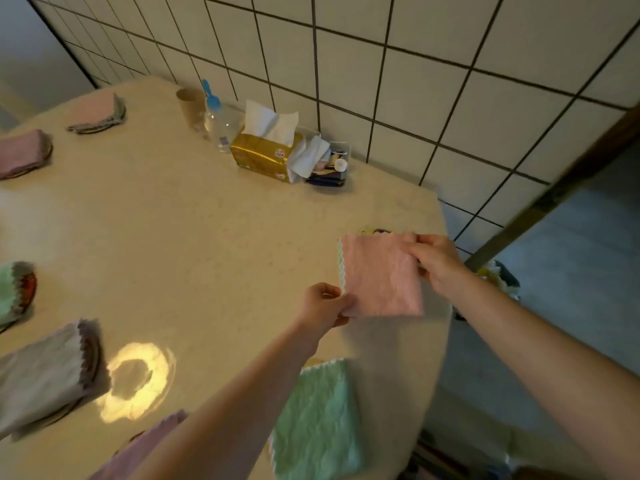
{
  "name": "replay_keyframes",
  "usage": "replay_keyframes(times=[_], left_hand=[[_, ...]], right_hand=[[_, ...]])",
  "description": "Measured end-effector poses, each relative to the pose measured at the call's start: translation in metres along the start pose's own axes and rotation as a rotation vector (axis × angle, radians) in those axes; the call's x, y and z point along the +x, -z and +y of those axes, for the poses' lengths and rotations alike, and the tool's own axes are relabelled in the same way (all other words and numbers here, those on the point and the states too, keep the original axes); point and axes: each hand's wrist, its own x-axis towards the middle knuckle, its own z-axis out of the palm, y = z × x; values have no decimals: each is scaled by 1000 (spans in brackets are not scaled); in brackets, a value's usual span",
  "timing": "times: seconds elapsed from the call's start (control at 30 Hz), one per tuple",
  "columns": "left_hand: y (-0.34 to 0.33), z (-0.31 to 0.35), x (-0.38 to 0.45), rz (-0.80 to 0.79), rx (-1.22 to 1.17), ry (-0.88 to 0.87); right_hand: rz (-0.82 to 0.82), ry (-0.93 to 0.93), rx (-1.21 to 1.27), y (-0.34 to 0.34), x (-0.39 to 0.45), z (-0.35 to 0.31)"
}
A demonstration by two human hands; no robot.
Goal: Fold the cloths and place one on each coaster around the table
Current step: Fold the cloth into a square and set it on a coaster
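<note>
green cloth (pixel 317 431) lies folded on the cream surface (pixel 194 244), nearest of all, just under the left forearm. left of that arm, a pink cloth corner (pixel 152 441) pokes in at the bottom edge, with a grey cloth (pixel 48 372) folded over a coaster further left. now to the hands: left hand (pixel 323 303) pinches the near left corner of the folded pink cloth (pixel 379 273), fingers curled onto it; right hand (pixel 438 263) pinches the far right edge. the cloth hangs between them above the surface's right rim, and a coaster edge (pixel 377 232) peeks out just beyond it. well left of the hands, a green cloth on a coaster (pixel 15 292). beyond the hands, a gold tissue box (pixel 265 152), a clear bottle (pixel 214 116), and two pink cloths on coasters (pixel 24 152) by the far left rim.
</note>
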Motion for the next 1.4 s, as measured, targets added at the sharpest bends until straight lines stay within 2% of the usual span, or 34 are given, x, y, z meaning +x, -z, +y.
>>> replay_keyframes(times=[0.3,0.43,0.67,0.83,0.97,1.1,1.4], left_hand=[[-21,4,40,154,155,-42],[-19,2,46,174,354,-95],[11,-9,21,188,354,-103],[50,-32,-24,277,390,-141],[75,-68,-71,375,445,-70],[81,-99,-109,489,540,-82],[67,-129,-128,492,375,152]], right_hand=[[61,123,-250,-13,65,-4],[77,158,-368,-12,73,5],[106,183,-431,4,53,13],[97,144,-515,14,20,31],[58,102,-606,11,-3,34],[54,72,-678,4,-8,24],[43,-26,-664,-9,17,17]])
